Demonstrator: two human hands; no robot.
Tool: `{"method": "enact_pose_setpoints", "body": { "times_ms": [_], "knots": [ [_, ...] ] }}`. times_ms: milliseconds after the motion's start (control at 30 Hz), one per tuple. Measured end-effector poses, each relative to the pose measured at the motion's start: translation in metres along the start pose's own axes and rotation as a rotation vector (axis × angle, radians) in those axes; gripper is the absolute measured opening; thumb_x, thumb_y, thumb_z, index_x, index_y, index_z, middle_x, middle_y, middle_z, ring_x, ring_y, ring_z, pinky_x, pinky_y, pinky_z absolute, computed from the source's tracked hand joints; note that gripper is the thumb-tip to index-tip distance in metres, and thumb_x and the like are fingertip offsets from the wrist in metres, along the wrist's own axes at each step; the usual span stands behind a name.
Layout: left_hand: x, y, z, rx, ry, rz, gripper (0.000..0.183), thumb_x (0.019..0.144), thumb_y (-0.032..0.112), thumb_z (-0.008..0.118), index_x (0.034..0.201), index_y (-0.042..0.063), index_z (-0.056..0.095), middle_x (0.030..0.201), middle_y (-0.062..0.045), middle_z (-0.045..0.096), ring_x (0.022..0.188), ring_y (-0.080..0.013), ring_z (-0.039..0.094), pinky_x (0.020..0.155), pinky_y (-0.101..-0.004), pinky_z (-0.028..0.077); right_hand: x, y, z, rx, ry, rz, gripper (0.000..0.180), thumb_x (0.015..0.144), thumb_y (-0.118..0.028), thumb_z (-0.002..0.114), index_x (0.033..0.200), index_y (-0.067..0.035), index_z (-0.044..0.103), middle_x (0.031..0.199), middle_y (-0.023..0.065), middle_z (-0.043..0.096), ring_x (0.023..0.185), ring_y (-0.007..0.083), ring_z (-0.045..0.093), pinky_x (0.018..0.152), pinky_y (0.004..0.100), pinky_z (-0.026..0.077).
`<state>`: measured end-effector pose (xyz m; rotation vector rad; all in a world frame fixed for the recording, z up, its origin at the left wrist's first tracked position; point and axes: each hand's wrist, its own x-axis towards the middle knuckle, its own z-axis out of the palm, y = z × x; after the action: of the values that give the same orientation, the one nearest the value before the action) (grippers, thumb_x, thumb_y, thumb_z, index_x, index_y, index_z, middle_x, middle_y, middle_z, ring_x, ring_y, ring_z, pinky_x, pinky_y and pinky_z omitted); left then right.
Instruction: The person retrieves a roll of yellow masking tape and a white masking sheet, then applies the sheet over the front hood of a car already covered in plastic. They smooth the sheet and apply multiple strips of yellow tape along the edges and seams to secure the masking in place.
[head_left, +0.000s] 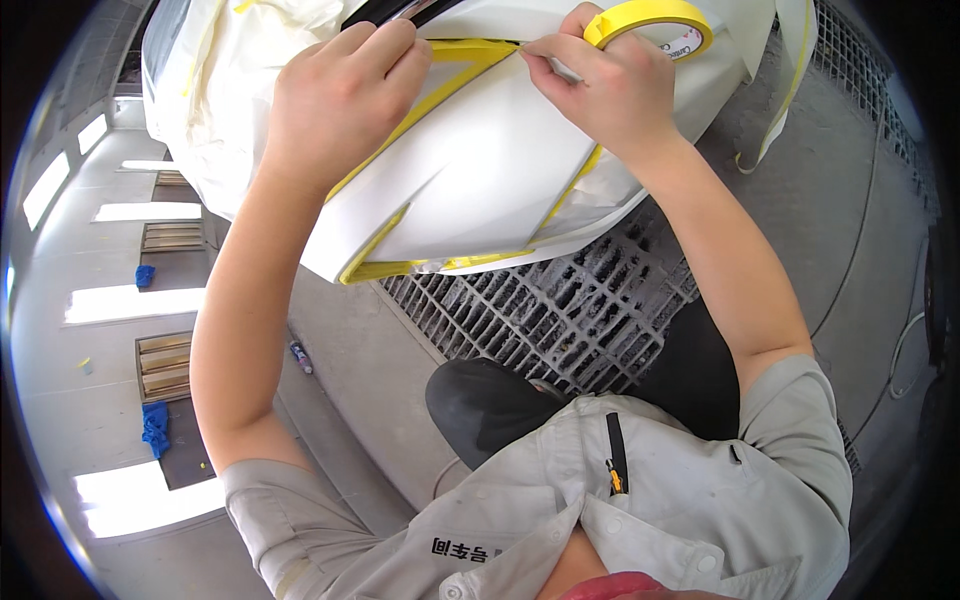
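A white car body panel (457, 165) with yellow masking tape (461, 60) along its edges lies before me. My left hand (349, 97) is at the panel's upper edge, its fingers curled beside the taped strip; what lies under them is hidden. A roll of yellow masking tape (686, 19) hangs about the fingers of my right hand (607, 82). That hand's thumb and forefinger pinch together at the tip of the yellow taped strip. White masking sheet (217, 97) covers the car to the left, and a dark trim piece (382, 11) shows above my left hand.
Below the panel is a metal floor grating (555, 307), with my bent knee (487, 405) over it. A loose strip of masking sheet (787, 97) hangs at the right. Cables (862, 217) run along the right floor. A small tube (301, 358) lies on the left floor.
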<state>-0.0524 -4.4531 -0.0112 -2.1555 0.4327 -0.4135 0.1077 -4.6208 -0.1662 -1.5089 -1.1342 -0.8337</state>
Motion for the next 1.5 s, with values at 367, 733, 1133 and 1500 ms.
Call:
{"method": "enact_pose_setpoints", "body": {
  "times_ms": [367, 733, 1133, 1500],
  "knots": [
    [-0.001, -0.001, 0.0, 0.021, 0.04, -0.038, 0.014, 0.087, 0.014, 0.077, 0.101, 0.016, 0.072, 0.1, 0.009, 0.067, 0.084, -0.0093, 0.068, 0.062, -0.027, 0.056, -0.001, -0.009, 0.012, 0.02, 0.021, 0.099, 0.017, 0.078, -0.014, 0.084, 0.08, -0.013, 0.067, 0.086, 0.0072, 0.066, 0.069, 0.0307, 0.068, 0.061, 0.0442, 0.055],
    [0.003, -0.007, -0.006, 0.002, -0.029, 0.029, 0.014, 0.093, 0.021, 0.082, 0.106, 0.016, 0.077, 0.104, 0.008, 0.071, 0.085, -0.011, 0.07, 0.066, -0.026, 0.057, 0.001, 0.004, 0.005, -0.034, -0.025, -0.019, 0.014, 0.08, -0.018, 0.086, 0.083, -0.013, 0.073, 0.087, 0.006, 0.067, 0.072, 0.0286, 0.069, 0.064, 0.0408, 0.057],
    [0.0, -0.009, -0.008, -0.027, -0.008, 0.038, 0.016, 0.092, 0.019, 0.082, 0.107, 0.016, 0.079, 0.103, 0.007, 0.072, 0.087, -0.0118, 0.07, 0.067, -0.027, 0.058, 0.0, 0.01, 0.003, 0.061, -0.025, -0.088, 0.014, 0.081, -0.018, 0.087, 0.09, -0.014, 0.078, 0.086, 0.0019, 0.07, 0.072, 0.0236, 0.07, 0.064, 0.0372, 0.057],
    [0.003, -0.01, -0.005, -0.04, 0.032, 0.039, 0.016, 0.09, 0.017, 0.084, 0.105, 0.016, 0.079, 0.102, 0.007, 0.073, 0.086, -0.0113, 0.072, 0.065, -0.0267, 0.058, 0.002, 0.005, 0.016, -0.017, 0.118, -0.072, 0.014, 0.073, -0.01, 0.082, 0.078, -0.012, 0.069, 0.08, 0.0041, 0.067, 0.065, 0.0254, 0.067, 0.057, 0.039, 0.055]
  ]
}}
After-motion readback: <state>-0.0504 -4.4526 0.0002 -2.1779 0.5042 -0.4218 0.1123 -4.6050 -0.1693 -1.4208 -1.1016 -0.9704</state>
